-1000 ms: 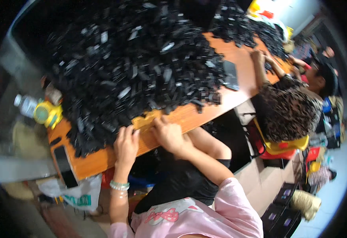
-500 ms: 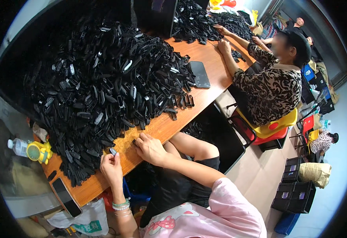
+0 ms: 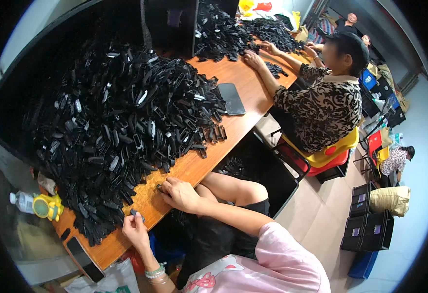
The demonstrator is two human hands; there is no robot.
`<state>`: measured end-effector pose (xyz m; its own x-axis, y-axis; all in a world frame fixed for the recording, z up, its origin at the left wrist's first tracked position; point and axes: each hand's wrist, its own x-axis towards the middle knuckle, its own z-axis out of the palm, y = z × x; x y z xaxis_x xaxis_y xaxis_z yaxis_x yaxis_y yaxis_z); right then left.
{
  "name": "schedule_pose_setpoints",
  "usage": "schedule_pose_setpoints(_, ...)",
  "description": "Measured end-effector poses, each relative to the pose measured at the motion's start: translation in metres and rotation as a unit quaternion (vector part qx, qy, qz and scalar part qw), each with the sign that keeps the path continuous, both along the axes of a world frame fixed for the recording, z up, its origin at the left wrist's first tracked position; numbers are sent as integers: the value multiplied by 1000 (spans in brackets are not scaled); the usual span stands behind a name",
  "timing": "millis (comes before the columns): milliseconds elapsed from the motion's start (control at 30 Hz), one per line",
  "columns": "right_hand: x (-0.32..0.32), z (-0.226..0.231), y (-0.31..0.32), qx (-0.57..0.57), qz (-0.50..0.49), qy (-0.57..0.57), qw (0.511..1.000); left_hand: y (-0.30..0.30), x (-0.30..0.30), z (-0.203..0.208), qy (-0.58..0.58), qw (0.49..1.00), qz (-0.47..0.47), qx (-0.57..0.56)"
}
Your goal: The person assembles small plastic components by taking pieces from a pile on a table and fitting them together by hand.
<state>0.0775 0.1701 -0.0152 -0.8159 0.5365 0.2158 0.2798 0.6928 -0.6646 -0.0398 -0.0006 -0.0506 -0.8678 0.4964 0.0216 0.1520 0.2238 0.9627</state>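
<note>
At lower centre, your bare left hand (image 3: pixel 135 231) pinches a small dark-grey plastic-looking piece (image 3: pixel 134 212), not discernible there one second ago, so it is now in your grip. Your right hand (image 3: pixel 181 194) grasps a small black part (image 3: pixel 159 187) over the orange-brown wooden table (image 3: pixel 246 75); beyond, a heap of glossy black elongated parts (image 3: pixel 126 112) fills the upper left.

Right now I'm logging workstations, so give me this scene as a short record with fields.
Left hand: pinches a small dark piece at the near table edge
Right hand: has a second dark piece at its fingertips, mostly hidden
Stock: large heap of black parts, beyond both hands
Surface: wooden table
Table's left end: phone, yellow gadget, clear bottle
Right of heap: dark flat device
Nearby: co-worker in patterned top, seated on the right
</note>
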Motion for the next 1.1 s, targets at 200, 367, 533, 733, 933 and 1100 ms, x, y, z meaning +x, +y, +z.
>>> schedule_pose_setpoints(200,5,-6,5,-45,-20,64,997,1,16,19,-126,986,-4,104)
schedule_pose_setpoints(367,3,-7,1,-78,-22,110,991,-4,17,19,-130,985,-70,94)
schedule_pose_setpoints(533,0,-12,0,-73,19,63,995,-8,9,8,-124,986,-85,74)
schedule_pose_setpoints(733,-5,-7,-4,-74,9,21,997,-7,9,5,-127,985,-98,64)
schedule_pose_setpoints(933,-1,1,-2,-80,0,17,997,-5,11,19,-136,984,-106,50)
schedule_pose_setpoints(1100,-1,-2,-8,-116,38,29,992,-8,5,14,-141,980,-138,40)
